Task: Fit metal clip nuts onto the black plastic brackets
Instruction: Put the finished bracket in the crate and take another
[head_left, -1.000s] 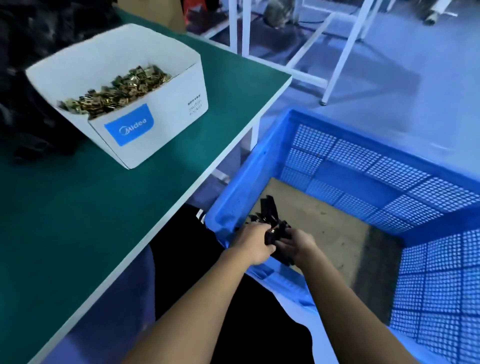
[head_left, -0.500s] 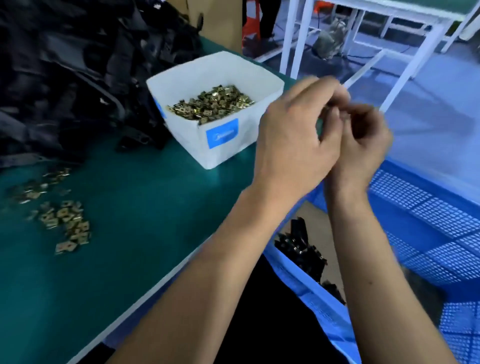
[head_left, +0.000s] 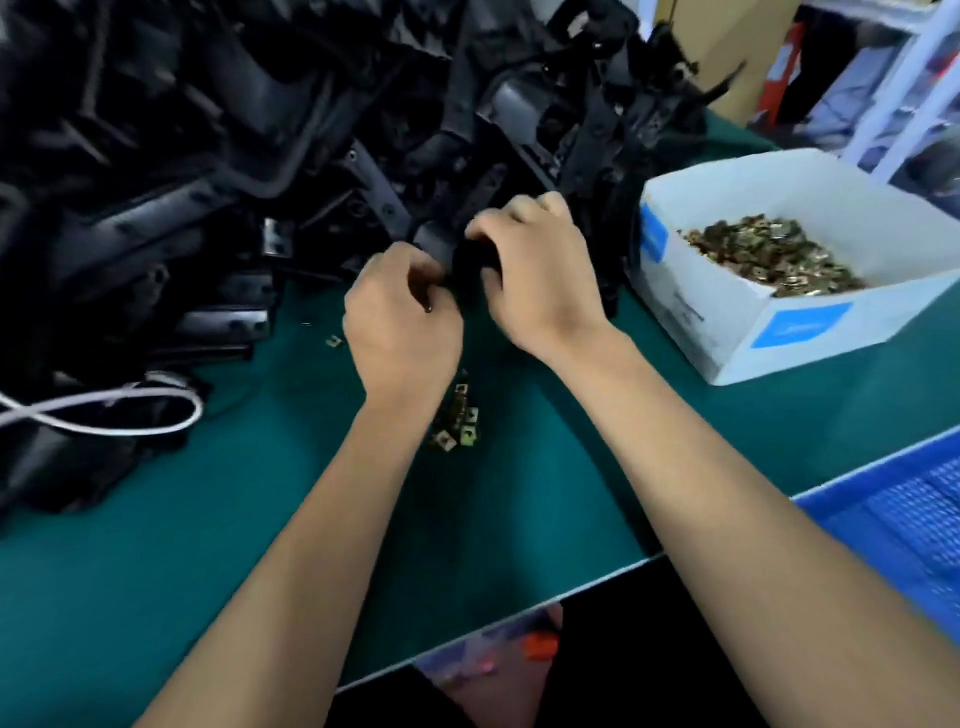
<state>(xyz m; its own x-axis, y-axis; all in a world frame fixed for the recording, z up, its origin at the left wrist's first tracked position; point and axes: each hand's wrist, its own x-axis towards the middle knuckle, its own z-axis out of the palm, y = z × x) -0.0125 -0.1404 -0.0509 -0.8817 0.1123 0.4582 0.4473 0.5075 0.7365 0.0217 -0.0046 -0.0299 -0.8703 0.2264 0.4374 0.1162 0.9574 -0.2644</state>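
Both our hands are at the foot of the bracket pile (head_left: 260, 130) on the green surface (head_left: 208, 519). Our right hand (head_left: 540, 280) has its fingers curled round a black bracket (head_left: 470, 265); our left hand (head_left: 402, 322) pinches at the bracket's near edge, fingers clenched. Loose clip nuts (head_left: 460, 421) lie just beneath our left wrist, more in the white box (head_left: 779, 332) to the right.

Head view, steeply down, close over table (head_left: 156, 571)
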